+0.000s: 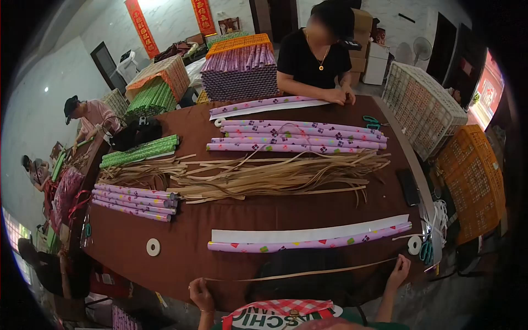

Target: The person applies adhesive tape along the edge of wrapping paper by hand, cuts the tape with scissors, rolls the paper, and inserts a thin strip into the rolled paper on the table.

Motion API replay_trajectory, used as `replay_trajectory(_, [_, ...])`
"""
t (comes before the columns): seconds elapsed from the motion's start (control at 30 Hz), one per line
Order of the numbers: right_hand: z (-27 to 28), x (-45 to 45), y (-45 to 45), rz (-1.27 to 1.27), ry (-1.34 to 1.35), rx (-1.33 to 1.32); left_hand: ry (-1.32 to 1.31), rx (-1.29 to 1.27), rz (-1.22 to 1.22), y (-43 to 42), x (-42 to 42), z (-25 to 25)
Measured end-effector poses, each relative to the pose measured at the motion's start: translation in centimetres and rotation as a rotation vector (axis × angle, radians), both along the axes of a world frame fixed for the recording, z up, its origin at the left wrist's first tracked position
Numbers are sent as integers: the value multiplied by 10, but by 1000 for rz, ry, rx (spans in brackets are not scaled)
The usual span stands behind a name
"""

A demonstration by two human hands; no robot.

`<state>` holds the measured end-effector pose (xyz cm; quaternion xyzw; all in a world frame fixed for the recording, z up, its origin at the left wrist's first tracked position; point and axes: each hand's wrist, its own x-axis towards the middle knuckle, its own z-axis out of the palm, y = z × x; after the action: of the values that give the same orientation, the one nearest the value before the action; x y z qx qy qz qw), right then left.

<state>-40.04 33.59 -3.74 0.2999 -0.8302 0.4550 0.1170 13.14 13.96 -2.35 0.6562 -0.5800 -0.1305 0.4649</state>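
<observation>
Between my two hands a thin tan strip (308, 273) is stretched above the table's near edge. My left hand (202, 295) pinches one end and my right hand (401, 270) pinches the other. Just beyond the strip lies a purple patterned roll (308, 243) with a white sheet (308, 233) along its far side. A white tape roll (414, 245) and teal scissors (427, 252) lie at the table's right edge, near my right hand.
Tan strips (275, 175) lie mid-table in a loose pile. Purple rolls (297, 137) lie behind them, more (135, 202) at left, green rolls (140, 151) further back. A co-worker (313, 60) handles a roll opposite. A phone (408, 187) and another tape roll (153, 247) rest on the brown cloth.
</observation>
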Motion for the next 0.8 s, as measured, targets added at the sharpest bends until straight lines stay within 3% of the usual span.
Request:
replay_trajectory(0.17, [0, 1, 5, -99, -126, 31, -30, -58, -17, 0, 1, -1])
replay_trajectory(0.23, [9, 8, 0, -102, -167, -121, -9, -49, -22, 1, 0, 2])
replay_trajectory(0.33, [-8, -3, 8, -64, -193, -211, 16, -68, 4, 2, -2, 2])
replay_trajectory(0.37, [11, 9, 0, -121, -211, -165, 14, -56, 5, 2, 1, -3])
replay_trajectory(0.47, [1, 2, 2, -90, -17, -247, 60, -53, -2, 1, 6, -8])
replay_trajectory(0.53, [38, 14, -41, -75, -195, -589, 201, -40, 13, 3, 1, -3])
replay_trajectory(0.57, [67, 16, -64, -156, -191, -490, 200, -38, 12, 3, 2, -6])
replay_trajectory(0.63, [97, -3, -116, 183, -151, -664, 382, -63, 13, 1, 8, -14])
replay_trajectory(0.67, [117, -16, -140, 351, -474, -825, 378, -55, 11, 3, 7, -10])
replay_trajectory(0.7, [150, -3, -184, 284, -389, -783, 378, -67, 10, 4, 4, -4])
replay_trajectory(0.8, [201, -14, -268, 601, -427, -578, 406, -113, 28, 5, 2, -4])
